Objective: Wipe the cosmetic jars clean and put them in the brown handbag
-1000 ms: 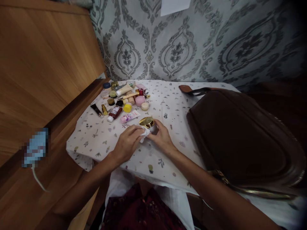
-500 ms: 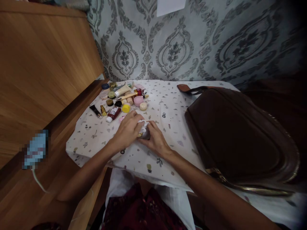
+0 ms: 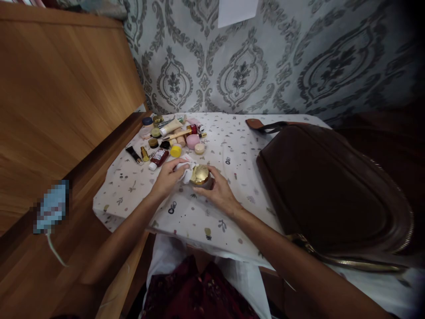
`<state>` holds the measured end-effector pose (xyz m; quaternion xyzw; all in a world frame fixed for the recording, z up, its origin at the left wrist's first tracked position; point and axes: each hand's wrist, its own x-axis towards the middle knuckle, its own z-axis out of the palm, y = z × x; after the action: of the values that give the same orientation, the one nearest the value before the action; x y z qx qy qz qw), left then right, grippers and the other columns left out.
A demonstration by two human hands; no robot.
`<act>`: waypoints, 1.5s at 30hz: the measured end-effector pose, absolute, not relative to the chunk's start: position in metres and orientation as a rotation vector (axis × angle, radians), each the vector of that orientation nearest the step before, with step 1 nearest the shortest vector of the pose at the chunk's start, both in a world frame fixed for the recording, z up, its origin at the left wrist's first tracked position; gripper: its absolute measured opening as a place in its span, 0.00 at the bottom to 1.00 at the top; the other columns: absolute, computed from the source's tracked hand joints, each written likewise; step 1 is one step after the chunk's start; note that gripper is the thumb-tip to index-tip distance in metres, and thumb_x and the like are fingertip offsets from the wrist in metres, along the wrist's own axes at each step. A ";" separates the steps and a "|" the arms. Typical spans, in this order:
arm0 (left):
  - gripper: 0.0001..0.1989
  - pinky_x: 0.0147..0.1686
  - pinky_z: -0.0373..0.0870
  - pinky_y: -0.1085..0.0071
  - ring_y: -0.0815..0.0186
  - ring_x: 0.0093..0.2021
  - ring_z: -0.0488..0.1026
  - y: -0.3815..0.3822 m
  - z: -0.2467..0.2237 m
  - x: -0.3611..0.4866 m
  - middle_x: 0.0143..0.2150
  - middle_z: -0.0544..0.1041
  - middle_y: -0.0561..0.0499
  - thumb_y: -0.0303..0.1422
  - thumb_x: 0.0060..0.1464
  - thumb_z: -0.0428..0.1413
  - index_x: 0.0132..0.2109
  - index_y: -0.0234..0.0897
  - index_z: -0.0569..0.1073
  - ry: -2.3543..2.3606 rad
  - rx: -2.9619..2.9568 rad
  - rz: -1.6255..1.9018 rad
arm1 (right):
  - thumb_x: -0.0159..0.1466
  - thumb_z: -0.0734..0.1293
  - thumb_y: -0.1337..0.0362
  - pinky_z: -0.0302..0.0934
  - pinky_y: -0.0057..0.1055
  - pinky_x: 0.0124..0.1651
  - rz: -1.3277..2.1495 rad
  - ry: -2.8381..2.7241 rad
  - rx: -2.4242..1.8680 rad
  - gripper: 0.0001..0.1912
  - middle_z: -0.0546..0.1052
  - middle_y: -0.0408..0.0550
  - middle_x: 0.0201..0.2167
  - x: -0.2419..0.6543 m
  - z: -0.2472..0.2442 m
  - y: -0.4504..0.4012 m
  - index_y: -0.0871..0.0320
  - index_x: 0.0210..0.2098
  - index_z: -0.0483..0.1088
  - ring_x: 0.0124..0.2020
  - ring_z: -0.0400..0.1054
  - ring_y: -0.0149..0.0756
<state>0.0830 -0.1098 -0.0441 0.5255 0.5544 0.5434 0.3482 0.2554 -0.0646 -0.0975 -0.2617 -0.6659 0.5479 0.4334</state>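
My right hand (image 3: pixel 221 190) is closed round the side of a cosmetic jar (image 3: pixel 201 176) with a shiny gold lid. The jar is just above or on the patterned tablecloth; I cannot tell which. My left hand (image 3: pixel 168 178) grips a crumpled white cloth (image 3: pixel 186 170), whose edge touches the left side of the lid. Just beyond the left hand lie a dark red bottle (image 3: pixel 160 158) with a white cap and a small yellow-lidded jar (image 3: pixel 175 151).
Several cosmetics, among them a cream tube (image 3: pixel 171 126), a pink jar (image 3: pixel 192 141) and a black tube (image 3: pixel 133 154), cluster at the table's back left. A large brown bag (image 3: pixel 328 190) fills the right side. A wooden cabinet (image 3: pixel 66 66) stands at the left, patterned wallpaper behind.
My left hand has drawn back to the left with the cloth, off the top of the jar. The gold lid now shows, and my right hand still holds the jar.
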 end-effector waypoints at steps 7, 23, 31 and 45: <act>0.09 0.44 0.69 0.68 0.62 0.43 0.73 -0.131 -0.033 0.096 0.41 0.77 0.48 0.33 0.61 0.55 0.44 0.36 0.79 1.604 1.910 1.415 | 0.49 0.77 0.49 0.64 0.45 0.51 1.097 -1.822 -0.822 0.32 0.76 0.48 0.43 0.262 -0.084 -0.067 0.53 0.49 0.69 0.47 0.69 0.48; 0.12 0.48 0.69 0.61 0.58 0.46 0.66 -0.149 -0.028 0.115 0.45 0.72 0.43 0.24 0.65 0.45 0.45 0.34 0.73 1.791 2.705 0.762 | 0.49 0.72 0.63 0.65 0.42 0.49 0.938 -1.947 -0.823 0.28 0.78 0.47 0.44 0.261 -0.090 -0.067 0.54 0.51 0.70 0.45 0.70 0.47; 0.09 0.48 0.69 0.61 0.57 0.46 0.66 -0.143 -0.027 0.123 0.46 0.72 0.43 0.23 0.64 0.47 0.45 0.33 0.72 1.690 2.852 0.562 | 0.52 0.69 0.68 0.60 0.46 0.59 0.941 -1.982 -0.700 0.31 0.76 0.51 0.54 0.262 -0.096 -0.064 0.55 0.56 0.69 0.54 0.68 0.49; 0.10 0.44 0.66 0.68 0.62 0.42 0.71 -0.132 -0.030 0.095 0.40 0.74 0.48 0.29 0.65 0.49 0.43 0.36 0.75 1.760 2.213 1.080 | 0.50 0.78 0.49 0.63 0.46 0.56 1.184 -1.833 -0.721 0.33 0.76 0.51 0.47 0.261 -0.093 -0.065 0.54 0.51 0.70 0.50 0.70 0.48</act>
<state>0.0949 -0.1317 -0.0303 0.7299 0.5805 0.3564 0.0573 0.2606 -0.0646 -0.0929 -0.2863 -0.7277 0.4700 0.4094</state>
